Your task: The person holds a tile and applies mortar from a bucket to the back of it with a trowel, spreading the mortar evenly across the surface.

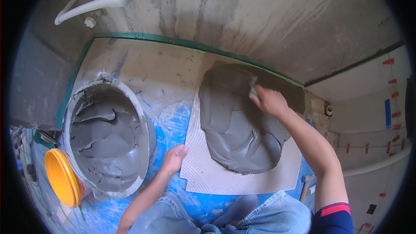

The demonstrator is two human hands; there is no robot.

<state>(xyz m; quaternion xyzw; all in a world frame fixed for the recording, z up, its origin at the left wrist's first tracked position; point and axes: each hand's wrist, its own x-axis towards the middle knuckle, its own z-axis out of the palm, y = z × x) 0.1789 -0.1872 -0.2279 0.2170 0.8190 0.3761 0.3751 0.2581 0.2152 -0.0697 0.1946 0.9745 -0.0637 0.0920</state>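
Observation:
A sheet with a ridged pale surface point(199, 175) lies in front of me, much of it covered by a thick, smeared layer of grey mortar point(234, 143). My right hand point(271, 102) is closed round the handle of a trowel point(254, 86) over the upper part of the mortar; its blade is hard to make out against the grey. My left hand point(175, 158) pinches the left edge of the sheet. A large bucket point(149, 134) of grey mortar stands to the left of that hand.
An orange bucket point(54, 177) sits at lower left beside the mortar bucket. Blue covering point(169, 125) lies underneath. Concrete walls point(242, 13) surround me, with white piping point(86, 11) at upper left. Tiles with red clips point(364, 121) line the right. A hammer-like tool point(305, 186) lies beside the sheet.

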